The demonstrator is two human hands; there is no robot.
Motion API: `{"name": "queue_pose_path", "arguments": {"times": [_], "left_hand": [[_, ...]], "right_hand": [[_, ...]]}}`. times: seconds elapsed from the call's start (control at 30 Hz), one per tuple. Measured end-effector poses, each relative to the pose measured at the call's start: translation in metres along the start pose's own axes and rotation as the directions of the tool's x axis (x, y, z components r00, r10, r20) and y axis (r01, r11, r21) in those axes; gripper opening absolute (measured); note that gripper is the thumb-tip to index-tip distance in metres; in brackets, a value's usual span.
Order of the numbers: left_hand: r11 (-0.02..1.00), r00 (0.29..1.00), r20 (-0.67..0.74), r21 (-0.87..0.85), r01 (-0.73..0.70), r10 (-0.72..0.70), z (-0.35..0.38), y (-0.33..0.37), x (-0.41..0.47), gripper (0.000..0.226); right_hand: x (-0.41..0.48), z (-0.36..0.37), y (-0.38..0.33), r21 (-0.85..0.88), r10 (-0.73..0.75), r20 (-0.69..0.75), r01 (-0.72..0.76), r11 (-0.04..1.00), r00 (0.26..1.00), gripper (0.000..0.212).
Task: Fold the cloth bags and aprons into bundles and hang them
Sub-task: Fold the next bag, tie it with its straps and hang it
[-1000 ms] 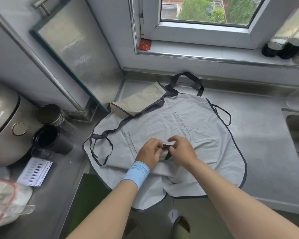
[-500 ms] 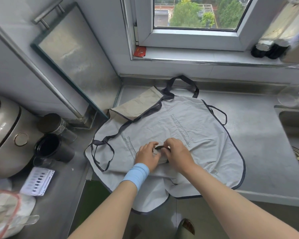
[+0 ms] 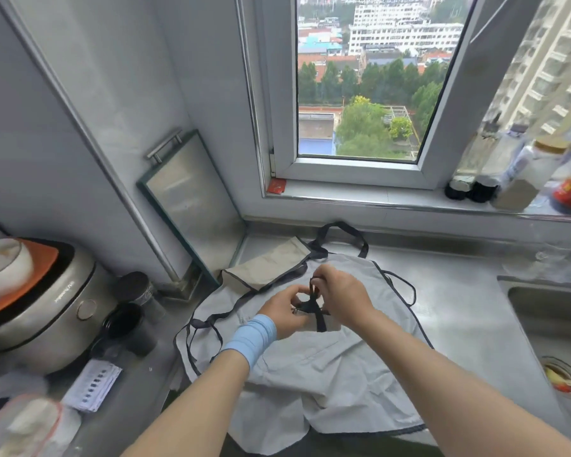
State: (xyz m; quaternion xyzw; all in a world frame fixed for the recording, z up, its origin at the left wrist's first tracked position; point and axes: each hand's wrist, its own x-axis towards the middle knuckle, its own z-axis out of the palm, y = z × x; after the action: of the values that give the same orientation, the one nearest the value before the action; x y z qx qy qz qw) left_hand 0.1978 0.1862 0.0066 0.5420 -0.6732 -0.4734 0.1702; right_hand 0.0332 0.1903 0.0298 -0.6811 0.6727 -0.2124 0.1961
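A light grey apron (image 3: 337, 367) with dark trim lies spread flat on the steel counter, its lower edge hanging over the front. A folded beige cloth bag (image 3: 266, 265) rests by its upper left corner. Above the apron's middle, my left hand (image 3: 285, 311), with a blue wristband, and my right hand (image 3: 340, 300) both pinch a dark strap (image 3: 314, 306) and hold it lifted off the cloth. The strap crosses itself between my fingers. The apron's neck loop (image 3: 342, 232) lies toward the window.
A rice cooker (image 3: 37, 311), dark cups (image 3: 129, 328) and a paper card (image 3: 91, 385) crowd the left counter. A steel board (image 3: 188, 202) leans in the corner. The sink (image 3: 554, 328) is at right. Jars stand on the windowsill (image 3: 524, 173).
Both hands rose off the apron, lifting the dark strap upward between them. The camera tilted up, showing more window.
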Motion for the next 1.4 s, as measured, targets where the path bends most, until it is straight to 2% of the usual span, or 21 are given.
{"name": "queue_pose_path", "arguments": {"times": [0.1,0.2,0.27,0.37,0.43,0.5,0.53,0.63,0.7,0.77,0.8,0.9,1.0,1.17,1.33,1.4], "left_hand": [[0.996,0.999,-0.030,-0.080,-0.043,0.040,-0.008,0.024,-0.006,0.029],[0.990,0.982,-0.191,-0.137,-0.034,0.007,-0.009,0.055,-0.010,0.005],[0.991,0.951,-0.308,-0.130,-0.018,-0.023,-0.010,0.070,-0.008,0.022],[0.981,0.952,-0.304,-0.174,-0.086,0.030,-0.013,0.089,-0.011,0.014],[0.953,0.958,-0.279,-0.271,-0.138,0.059,-0.018,0.101,-0.011,0.020],[0.927,0.939,-0.337,-0.327,-0.183,0.067,-0.025,0.117,-0.011,0.023],[0.921,0.909,-0.411,-0.325,-0.216,0.068,-0.033,0.126,-0.010,0.021],[0.942,0.813,-0.575,-0.214,-0.258,0.092,-0.050,0.141,-0.009,0.020],[0.953,0.762,-0.635,-0.137,-0.269,0.124,-0.063,0.152,-0.008,0.016],[0.966,0.715,-0.689,-0.085,-0.244,0.120,-0.074,0.163,-0.009,0.018],[0.965,0.670,-0.728,-0.047,-0.258,0.144,-0.112,0.173,0.003,0.019],[0.973,0.659,-0.728,0.048,-0.224,0.187,-0.137,0.187,0.011,0.020],[0.955,0.615,-0.737,0.152,-0.254,0.281,-0.172,0.200,0.022,0.018],[0.911,0.468,-0.801,0.221,-0.349,0.374,-0.239,0.237,0.046,0.014],[0.828,0.363,-0.780,0.328,-0.455,0.509,-0.305,0.269,0.063,0.017],[0.798,0.316,-0.759,0.416,-0.437,0.569,-0.331,0.281,0.071,0.008]], "right_hand": [[0.012,-0.030,-0.006,0.174,0.023,0.005,-0.024,0.984,1.000,0.009],[0.021,-0.059,-0.014,0.295,-0.016,-0.005,0.017,0.955,1.000,0.007],[0.025,-0.078,-0.023,0.344,-0.059,-0.033,0.067,0.936,0.998,0.008],[0.034,-0.098,-0.032,0.319,-0.111,-0.063,0.125,0.940,0.992,0.006],[0.040,-0.105,-0.038,0.303,-0.141,-0.040,0.147,0.942,0.989,0.005],[0.045,-0.111,-0.049,0.308,-0.158,-0.057,0.168,0.936,0.986,0.005],[0.050,-0.117,-0.058,0.344,-0.163,-0.072,0.178,0.922,0.984,0.005],[0.061,-0.129,-0.076,0.374,-0.191,-0.119,0.222,0.901,0.974,0.006],[0.071,-0.138,-0.089,0.337,-0.224,-0.153,0.264,0.904,0.963,0.006],[0.076,-0.143,-0.095,0.380,-0.218,-0.172,0.269,0.885,0.961,0.008],[0.101,-0.152,-0.126,0.378,-0.253,-0.196,0.311,0.872,0.947,0.009],[0.109,-0.161,-0.140,0.387,-0.259,-0.195,0.317,0.866,0.946,0.016],[0.128,-0.170,-0.160,0.399,-0.292,-0.251,0.374,0.837,0.923,0.019],[0.183,-0.202,-0.206,0.380,-0.263,-0.419,0.431,0.819,0.869,0.020],[0.235,-0.231,-0.257,0.397,-0.247,-0.507,0.478,0.784,0.826,0.020],[0.256,-0.243,-0.278,0.388,-0.247,-0.540,0.498,0.775,0.805,0.021]]}}
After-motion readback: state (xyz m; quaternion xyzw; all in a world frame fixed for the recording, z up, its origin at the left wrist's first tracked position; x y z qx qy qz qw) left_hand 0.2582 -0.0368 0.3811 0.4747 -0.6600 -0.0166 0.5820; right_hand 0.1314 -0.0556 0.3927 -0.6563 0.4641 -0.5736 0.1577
